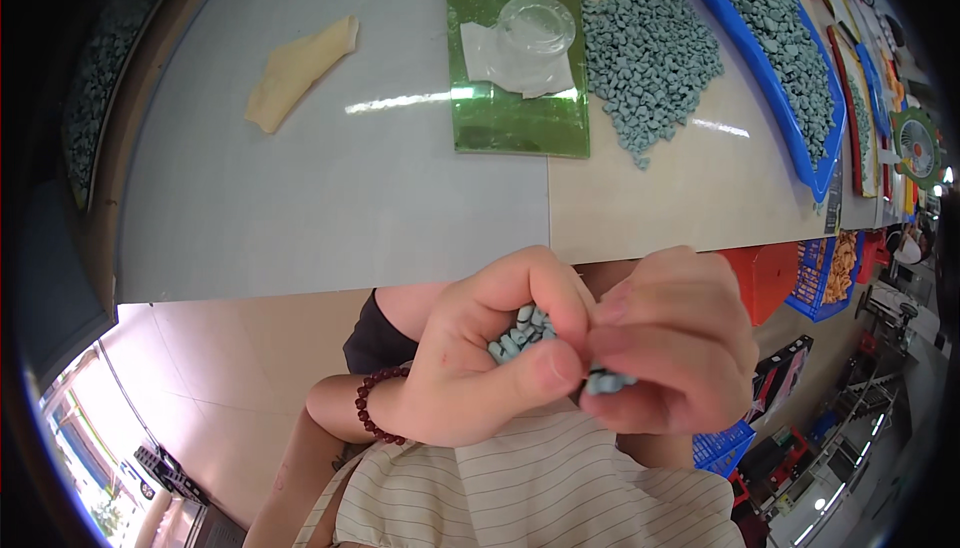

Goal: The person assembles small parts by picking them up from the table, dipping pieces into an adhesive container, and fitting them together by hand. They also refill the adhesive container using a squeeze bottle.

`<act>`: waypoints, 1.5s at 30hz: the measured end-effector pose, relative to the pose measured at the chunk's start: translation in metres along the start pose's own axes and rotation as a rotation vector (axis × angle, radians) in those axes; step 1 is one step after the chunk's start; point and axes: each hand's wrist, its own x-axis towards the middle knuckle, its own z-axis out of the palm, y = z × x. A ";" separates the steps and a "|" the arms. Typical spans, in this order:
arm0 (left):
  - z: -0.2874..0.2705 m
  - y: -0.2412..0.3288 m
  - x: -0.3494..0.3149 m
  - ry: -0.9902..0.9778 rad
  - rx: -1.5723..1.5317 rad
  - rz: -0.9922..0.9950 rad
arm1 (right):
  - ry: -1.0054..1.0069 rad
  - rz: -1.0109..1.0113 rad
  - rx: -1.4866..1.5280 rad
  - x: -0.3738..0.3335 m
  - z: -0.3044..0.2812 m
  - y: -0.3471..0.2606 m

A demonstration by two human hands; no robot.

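My left hand [470, 368] is closed in a cup around several small turquoise stones [522, 333], with its thumb and index finger brought together. Against those fingertips presses my right hand [680, 333], curled, its fingers blurred a little. A few more turquoise stones [606, 381] show in the right hand's curl. Whatever lies between the meeting fingertips is too small to make out. Both hands are held above my lap, just off the table's front edge.
On the table [300, 208] lie a pile of turquoise stones [650, 68], a green mat [515, 133] bearing a clear round dish [537, 28], and a beige cloth piece [300, 73]. A blue tray [815, 173] of stones stands at the right. Below it are a red bin [765, 278] and a blue basket [820, 298].
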 end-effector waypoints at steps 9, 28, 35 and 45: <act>0.004 0.029 0.003 0.009 -0.244 -0.309 | 0.486 0.329 -0.829 0.035 -0.096 0.086; -0.010 0.034 -0.007 -0.076 0.161 -0.056 | -0.091 0.203 -0.567 0.010 -0.022 0.043; -0.010 0.036 -0.004 -0.087 0.203 -0.097 | -0.067 0.269 -0.492 0.016 -0.020 0.034; -0.012 0.038 -0.005 -0.093 0.243 -0.121 | -0.061 0.329 -0.606 0.011 -0.019 0.034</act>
